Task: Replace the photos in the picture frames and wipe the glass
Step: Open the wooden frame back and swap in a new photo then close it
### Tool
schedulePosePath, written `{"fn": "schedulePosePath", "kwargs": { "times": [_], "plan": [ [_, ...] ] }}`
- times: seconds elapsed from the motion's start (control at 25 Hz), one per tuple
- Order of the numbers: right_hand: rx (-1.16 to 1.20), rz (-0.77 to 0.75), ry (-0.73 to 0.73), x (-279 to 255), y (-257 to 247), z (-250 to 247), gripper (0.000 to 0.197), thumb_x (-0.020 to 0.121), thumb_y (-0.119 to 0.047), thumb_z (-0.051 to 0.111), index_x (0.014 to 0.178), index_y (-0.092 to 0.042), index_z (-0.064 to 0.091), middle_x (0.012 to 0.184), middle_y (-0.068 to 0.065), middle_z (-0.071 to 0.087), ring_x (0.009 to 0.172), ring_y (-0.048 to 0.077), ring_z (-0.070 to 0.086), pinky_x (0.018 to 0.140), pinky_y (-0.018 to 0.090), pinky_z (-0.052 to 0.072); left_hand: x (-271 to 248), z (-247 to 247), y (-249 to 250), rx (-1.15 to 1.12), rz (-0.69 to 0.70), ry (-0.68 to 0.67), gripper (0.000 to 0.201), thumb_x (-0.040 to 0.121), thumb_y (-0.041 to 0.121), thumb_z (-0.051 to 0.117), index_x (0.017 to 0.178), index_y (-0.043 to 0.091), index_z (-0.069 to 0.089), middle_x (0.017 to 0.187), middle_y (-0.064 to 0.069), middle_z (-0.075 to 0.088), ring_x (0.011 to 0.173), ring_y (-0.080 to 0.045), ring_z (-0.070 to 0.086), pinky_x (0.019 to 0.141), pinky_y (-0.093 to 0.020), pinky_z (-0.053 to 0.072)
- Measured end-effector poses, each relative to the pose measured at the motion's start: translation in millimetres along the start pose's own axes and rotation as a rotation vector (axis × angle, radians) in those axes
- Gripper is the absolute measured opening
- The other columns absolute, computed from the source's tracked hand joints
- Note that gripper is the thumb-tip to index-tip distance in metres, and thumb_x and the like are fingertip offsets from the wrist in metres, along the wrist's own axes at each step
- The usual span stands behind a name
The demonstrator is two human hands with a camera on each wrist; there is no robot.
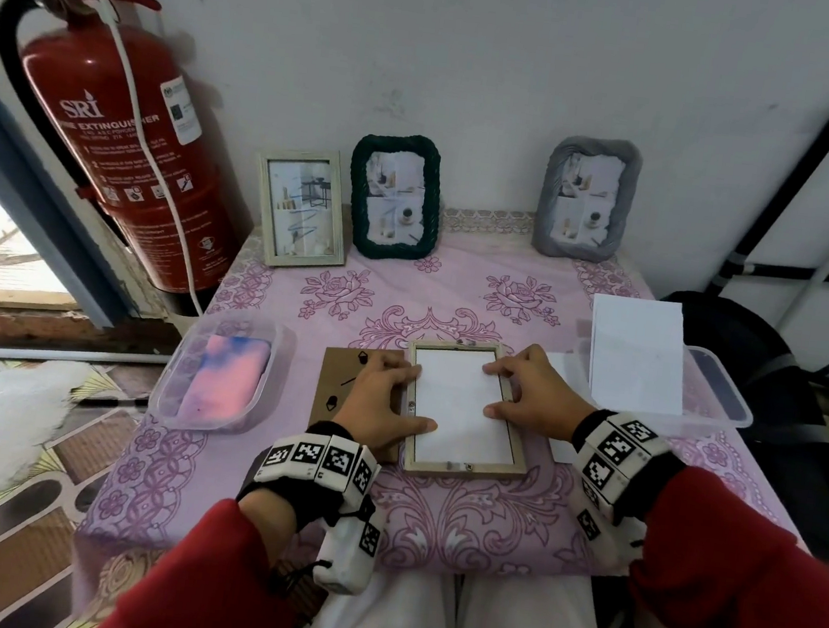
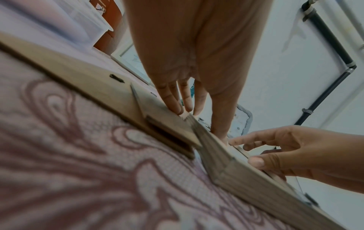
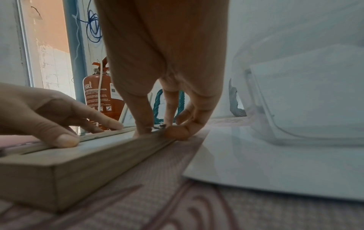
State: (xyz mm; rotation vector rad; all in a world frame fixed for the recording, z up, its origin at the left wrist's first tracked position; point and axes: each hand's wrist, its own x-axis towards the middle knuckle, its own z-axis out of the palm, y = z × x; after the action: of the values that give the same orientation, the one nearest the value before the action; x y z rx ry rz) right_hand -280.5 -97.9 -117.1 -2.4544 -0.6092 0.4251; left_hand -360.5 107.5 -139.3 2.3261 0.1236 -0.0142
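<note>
A light wooden picture frame (image 1: 462, 466) lies face down in the middle of the table, with a white sheet (image 1: 458, 406) set in its opening. My left hand (image 1: 408, 395) rests on the frame's left rail, fingers fairly straight, thumb on the sheet. My right hand (image 1: 496, 393) presses the sheet's right side, index finger and thumb on the paper. The brown backing board (image 1: 337, 382) lies just left of the frame, partly under my left hand. In the left wrist view my fingers (image 2: 175, 101) touch the frame (image 2: 246, 175). The right wrist view shows my fingertips (image 3: 143, 124) on the frame (image 3: 88, 157).
Three frames stand along the wall: pale wood (image 1: 303, 208), dark green (image 1: 394, 198), grey (image 1: 587, 207). A clear tub (image 1: 171, 389) at left holds a pink-blue cloth (image 1: 222, 377). A clear tub (image 1: 717, 400) with white sheets (image 1: 635, 354) sits right. A fire extinguisher (image 1: 128, 136) stands left.
</note>
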Motion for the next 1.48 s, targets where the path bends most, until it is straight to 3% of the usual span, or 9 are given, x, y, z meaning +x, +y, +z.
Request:
{"fn": "schedulePosePath", "kwargs": {
  "times": [0.12,0.24,0.36,0.52,0.72,0.88,1.16,1.32,1.48],
  "plan": [
    [-0.032,0.026,-0.012,-2,-3,1,0.062,0.078,-0.019,0.073,0.133,-0.013,0.047,0.124,0.012,0.032,0.113,0.024,0.046,0.104,0.028,0.036,-2,-1,1,0.021,0.010,0.026,0.070,0.069,0.028,0.081,0.130,0.009,0.052,0.132,-0.004,0.042,0.127,-0.019,0.037,0.107,-0.021,0.027],
    [-0.038,0.033,-0.044,-8,-4,-2,0.061,0.080,-0.024,0.071,0.136,-0.017,0.045,0.118,0.011,0.033,0.098,0.020,0.046,0.099,0.025,0.037,-4,-6,-3,0.002,-0.050,0.128,0.058,0.076,0.032,0.074,0.127,0.013,0.053,0.127,-0.007,0.048,0.121,-0.023,0.045,0.105,-0.038,0.038],
    [-0.001,0.038,-0.118,-13,-1,-10,0.061,0.083,-0.021,0.067,0.138,-0.019,0.042,0.108,0.006,0.030,0.096,0.017,0.043,0.091,0.021,0.037,-8,-17,-16,0.015,-0.170,0.283,0.053,0.079,0.028,0.070,0.126,0.013,0.051,0.125,-0.012,0.049,0.117,-0.027,0.050,0.103,-0.040,0.041],
    [0.099,0.065,-0.193,-18,2,-18,0.063,0.083,-0.007,0.065,0.139,-0.019,0.040,0.115,0.007,0.030,0.099,0.017,0.045,0.083,0.014,0.037,-14,-27,-33,0.135,-0.336,0.259,0.064,0.080,0.033,0.068,0.134,0.012,0.042,0.134,-0.014,0.042,0.124,-0.032,0.043,0.107,-0.043,0.034],
    [0.082,0.059,-0.141,-19,1,-15,0.074,0.081,-0.004,0.067,0.144,-0.014,0.029,0.121,0.011,0.039,0.084,0.014,0.048,0.077,0.018,0.040,-11,-26,-31,0.124,-0.315,0.273,0.068,0.076,0.032,0.073,0.134,0.009,0.044,0.131,-0.014,0.049,0.123,-0.031,0.043,0.105,-0.043,0.037],
    [0.098,0.063,-0.106,-17,5,-12,0.070,0.078,-0.003,0.069,0.139,-0.006,0.035,0.092,-0.003,0.049,0.069,0.004,0.048,0.058,0.006,0.040,-10,-30,-29,0.020,-0.344,0.315,0.071,0.071,0.024,0.078,0.132,0.008,0.047,0.128,-0.015,0.051,0.120,-0.030,0.048,0.103,-0.044,0.041],
    [0.169,0.103,-0.082,-17,12,-9,0.074,0.078,-0.008,0.072,0.141,-0.009,0.034,0.096,0.006,0.053,0.068,0.004,0.048,0.067,0.015,0.040,-11,-45,-7,-0.223,-0.189,0.547,0.046,0.076,0.004,0.070,0.121,0.004,0.058,0.114,-0.013,0.059,0.097,-0.021,0.059,0.088,-0.028,0.046],
    [0.212,0.097,-0.054,-20,13,-7,0.074,0.077,-0.008,0.074,0.140,-0.009,0.036,0.092,0.007,0.057,0.068,0.005,0.050,0.076,0.020,0.040,-9,-51,3,-0.339,-0.240,0.485,0.039,0.081,0.003,0.064,0.119,0.002,0.059,0.080,-0.002,0.059,0.069,-0.011,0.054,0.064,-0.015,0.047],
    [0.208,0.086,-0.047,-22,13,-7,0.073,0.077,-0.010,0.074,0.140,-0.010,0.037,0.092,0.007,0.057,0.070,0.006,0.051,0.074,0.018,0.039,-13,-54,7,-0.417,-0.243,0.365,0.039,0.083,0.011,0.062,0.120,0.020,0.059,0.081,-0.012,0.062,0.074,-0.020,0.058,0.069,-0.030,0.048]
  ]
}}
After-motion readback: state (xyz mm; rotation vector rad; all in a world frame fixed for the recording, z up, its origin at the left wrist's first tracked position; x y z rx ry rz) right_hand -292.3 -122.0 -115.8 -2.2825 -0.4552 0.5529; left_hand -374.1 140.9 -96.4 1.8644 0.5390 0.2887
